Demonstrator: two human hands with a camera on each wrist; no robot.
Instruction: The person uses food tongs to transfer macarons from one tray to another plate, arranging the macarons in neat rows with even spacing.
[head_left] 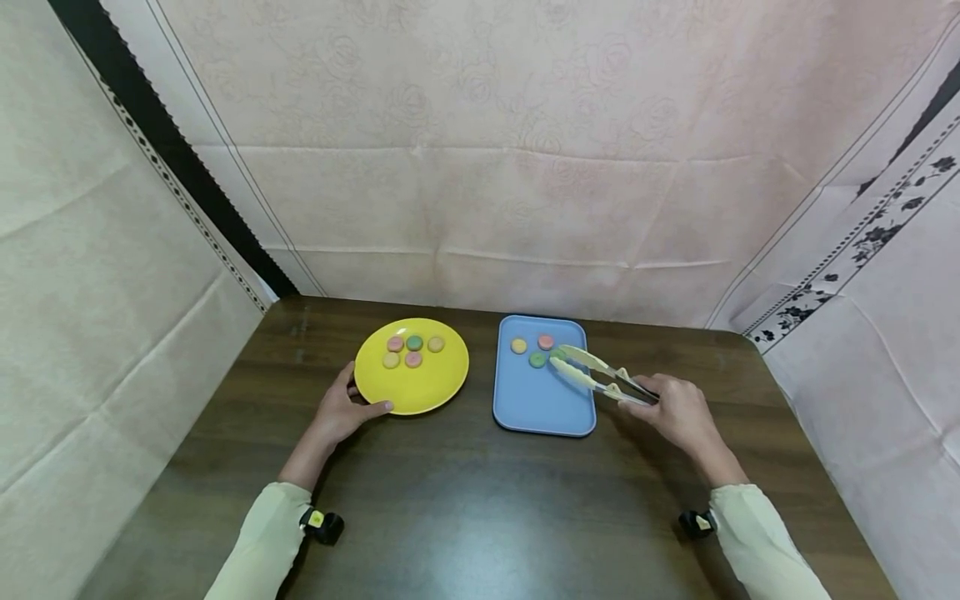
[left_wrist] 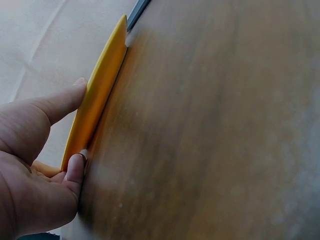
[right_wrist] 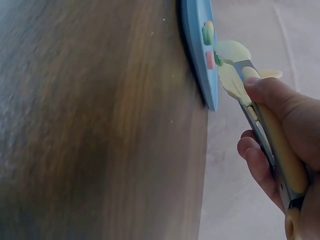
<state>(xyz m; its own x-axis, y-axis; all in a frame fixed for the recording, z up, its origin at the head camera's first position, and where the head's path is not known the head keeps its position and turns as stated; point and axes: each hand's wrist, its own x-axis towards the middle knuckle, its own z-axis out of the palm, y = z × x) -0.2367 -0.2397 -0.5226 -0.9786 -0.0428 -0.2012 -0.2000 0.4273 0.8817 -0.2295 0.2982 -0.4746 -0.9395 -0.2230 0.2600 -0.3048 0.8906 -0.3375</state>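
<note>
My left hand (head_left: 342, 412) holds the near left rim of a yellow plate (head_left: 420, 390), thumb on the rim and fingers curled at its edge. Several small round pastel discs, pink, green and yellow, lie on the plate. My right hand (head_left: 678, 412) grips a pair of tongs (right_wrist: 280, 145) with cream tips and metal arms. Those tips reach over a blue tray (head_left: 540, 408) and stand on either side of a green disc (head_left: 558, 354). Also on the tray are a yellow disc (head_left: 518, 346), a pink disc (head_left: 546, 342) and another green disc (head_left: 537, 360).
Plate and tray sit side by side on a dark wooden table (head_left: 450, 492), with a narrow gap between them. Pale patterned cloth (head_left: 487, 208) hangs behind the table and along both sides. Each sleeved wrist wears a black camera band.
</note>
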